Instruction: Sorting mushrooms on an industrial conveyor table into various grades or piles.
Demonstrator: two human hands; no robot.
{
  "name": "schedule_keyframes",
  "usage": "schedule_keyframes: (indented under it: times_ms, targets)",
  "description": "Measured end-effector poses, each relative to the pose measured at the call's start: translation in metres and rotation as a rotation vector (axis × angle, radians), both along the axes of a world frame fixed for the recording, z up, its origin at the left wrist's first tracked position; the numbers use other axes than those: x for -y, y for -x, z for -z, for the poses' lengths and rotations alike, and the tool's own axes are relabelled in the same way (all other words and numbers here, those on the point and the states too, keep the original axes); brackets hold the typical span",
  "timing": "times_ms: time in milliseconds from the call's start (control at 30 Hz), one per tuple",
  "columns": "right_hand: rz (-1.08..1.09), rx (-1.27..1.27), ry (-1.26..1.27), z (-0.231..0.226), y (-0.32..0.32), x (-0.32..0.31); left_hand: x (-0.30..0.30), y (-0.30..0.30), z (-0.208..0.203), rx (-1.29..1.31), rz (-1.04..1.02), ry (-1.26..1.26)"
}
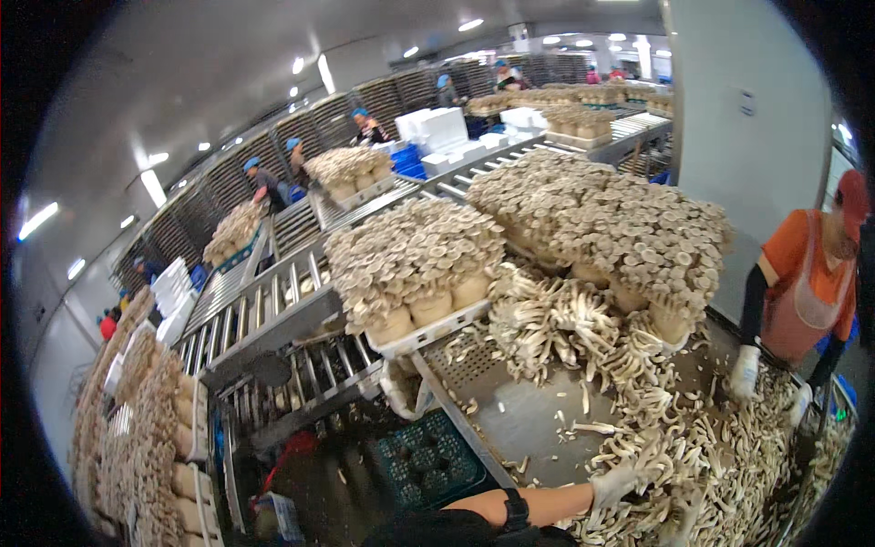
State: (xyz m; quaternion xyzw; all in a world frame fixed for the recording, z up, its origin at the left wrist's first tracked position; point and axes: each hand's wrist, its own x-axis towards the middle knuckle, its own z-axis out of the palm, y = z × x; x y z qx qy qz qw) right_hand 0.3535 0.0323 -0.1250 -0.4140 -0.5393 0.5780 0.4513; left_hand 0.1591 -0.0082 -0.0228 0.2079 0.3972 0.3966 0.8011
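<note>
My left hand (618,484), in a whitish glove, reaches in from the lower edge and touches a heap of loose mushrooms (720,456) on the metal table. Its fingertips blend in with the pale stems, so I cannot tell whether they grip any. Low beside it, my right hand (679,517) seems to lie among the mushrooms, gloved and mostly lost against them. Just beyond the heap lie thick bundles of cut mushrooms (556,319). Behind those, mushroom clusters (611,228) grow from bottles packed in white trays.
At the right, a co-worker (807,283) in an orange shirt and pink apron works at the heap with gloved hands. Roller conveyors (264,314) run along the left, carrying a tray of mushrooms (410,264). A dark green crate (428,460) sits below the table edge (465,428).
</note>
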Motion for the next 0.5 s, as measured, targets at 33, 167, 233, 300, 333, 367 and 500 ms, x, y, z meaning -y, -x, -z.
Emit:
schedule_keyframes:
  times_ms: [33,167,233,300,333,367,500]
  targets:
    - [-0.011,-0.008,0.006,-0.002,0.000,-0.002,0.012,0.014,-0.030,0.202,0.050,-0.155]
    - [-0.051,-0.011,0.031,-0.014,0.005,-0.010,0.006,-0.010,0.028,0.233,0.132,-0.345]
    - [-0.025,-0.014,0.061,-0.014,-0.010,-0.006,0.005,0.010,-0.003,0.009,0.009,-0.163]
    - [-0.050,0.001,0.082,-0.024,-0.021,-0.001,0.019,0.012,-0.028,-0.022,0.015,-0.197]
    - [-0.064,0.013,0.096,-0.029,-0.027,0.001,0.013,0.006,0.013,-0.640,0.305,-0.625]
    - [-0.046,0.018,0.111,-0.031,-0.037,0.005,0.022,0.008,-0.009,-0.491,0.311,-0.603]
    - [-0.063,0.048,0.144,-0.051,-0.035,0.009,0.019,0.024,0.009,0.370,0.047,-0.043]
